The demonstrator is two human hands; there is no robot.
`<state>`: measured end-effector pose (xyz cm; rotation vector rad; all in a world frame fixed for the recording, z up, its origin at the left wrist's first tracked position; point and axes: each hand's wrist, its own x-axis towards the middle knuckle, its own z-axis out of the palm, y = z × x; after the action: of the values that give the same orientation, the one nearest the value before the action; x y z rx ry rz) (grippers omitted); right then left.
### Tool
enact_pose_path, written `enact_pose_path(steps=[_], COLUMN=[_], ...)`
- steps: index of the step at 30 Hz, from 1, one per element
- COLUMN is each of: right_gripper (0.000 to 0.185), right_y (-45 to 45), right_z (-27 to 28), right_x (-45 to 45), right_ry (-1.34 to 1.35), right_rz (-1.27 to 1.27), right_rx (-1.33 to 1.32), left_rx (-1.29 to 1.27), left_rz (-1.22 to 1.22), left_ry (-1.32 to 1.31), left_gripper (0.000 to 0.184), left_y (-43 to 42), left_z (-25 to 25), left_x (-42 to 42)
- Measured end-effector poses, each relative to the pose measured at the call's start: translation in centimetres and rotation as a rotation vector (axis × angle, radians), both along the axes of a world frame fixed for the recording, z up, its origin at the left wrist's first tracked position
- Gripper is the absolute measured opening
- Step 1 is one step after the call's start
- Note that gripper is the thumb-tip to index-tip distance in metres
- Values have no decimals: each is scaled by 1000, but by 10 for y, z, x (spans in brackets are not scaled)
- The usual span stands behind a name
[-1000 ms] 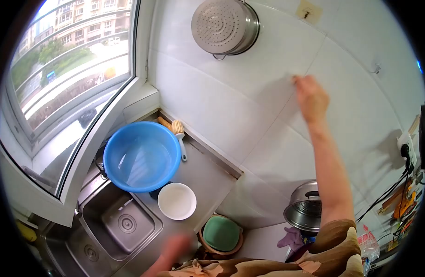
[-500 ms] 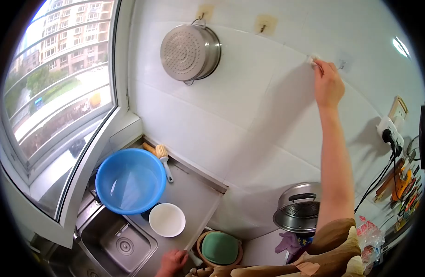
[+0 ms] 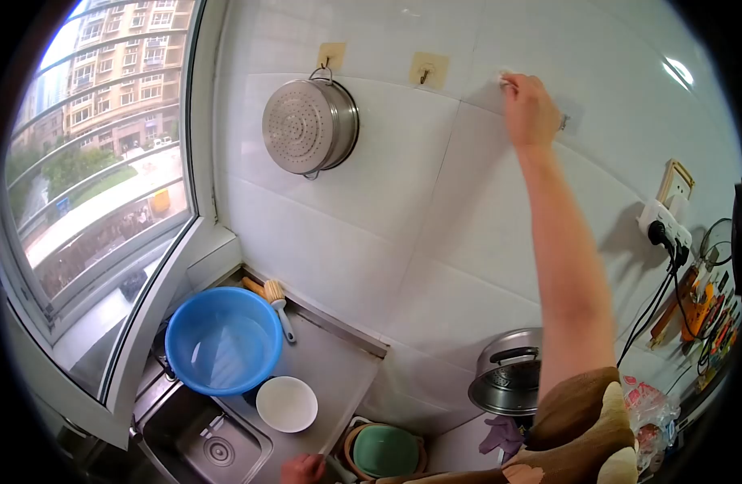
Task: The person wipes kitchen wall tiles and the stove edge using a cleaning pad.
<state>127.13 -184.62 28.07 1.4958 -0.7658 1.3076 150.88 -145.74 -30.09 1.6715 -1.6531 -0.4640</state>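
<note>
My right hand (image 3: 534,111) is raised to the white tiled wall (image 3: 346,210), its fingers pinched on a small white wad (image 3: 502,78). The wad touches or nearly touches the tiles; its material is too small to make out. Just right of the hand, a clear adhesive hook (image 3: 563,121) is fixed to the wall, partly hidden. Low in the view, my left hand (image 3: 303,469) is closed near the counter edge, and whatever it may grip is hidden.
A steamer pot (image 3: 300,127) hangs from a wall hook, beside another hook (image 3: 426,74). Below are a blue basin (image 3: 270,323), a white bowl (image 3: 287,405), a brush (image 3: 282,310) and a steel sink (image 3: 262,452). A power strip (image 3: 660,219) with cords and a pot lid (image 3: 492,355) are right.
My right hand has moved the white wad up the wall, higher relative to the clear hook. The camera view has shifted a little; my left hand stays low by the counter.
</note>
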Motion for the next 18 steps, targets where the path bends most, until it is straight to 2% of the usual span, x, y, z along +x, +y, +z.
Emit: enact_pose_path(steps=[1, 3, 5, 6, 8, 11, 13, 14, 16, 18], right_gripper=[11, 11, 10, 10, 10, 11, 13, 14, 14, 13], right_y=[-6, -21, 9, 9, 17, 14, 1, -14, -26, 11], right_z=[-4, -63, -102, -96, -73, -6, 0, -12, -76, -130], right_x=[5, 19, 14, 10, -14, -16, 0, 9, 21, 2], right_ry=[-56, 36, 287, 288, 98, -101, -140, -146, 59, 346], right_rz=[-22, -173, -22, -18, 6, -14, 43, 51, -96, 56], right_rx=[16, 311, 397, 392, 259, 70, 61, 91, 444, 418], left_rx=[-5, 20, 36, 32, 28, 42, 60, 61, 22, -4], left_rz=[9, 17, 40, 35, 12, 31, 60, 46, 19, -1], left_ry=[14, -1, -10, -13, -30, -29, -13, -14, 3, 15], left_gripper=[17, 16, 16, 15, 15, 14, 14, 14, 14, 14], left_y=[3, 4, 5, 5, 5, 4, 4, 4, 3, 0], left_z=[1, 1, 1, -1, 2, 18, 22, 19, 14, 13], left_x=[-1, 0, 1, 2, 4, 1, -8, -10, -3, 0])
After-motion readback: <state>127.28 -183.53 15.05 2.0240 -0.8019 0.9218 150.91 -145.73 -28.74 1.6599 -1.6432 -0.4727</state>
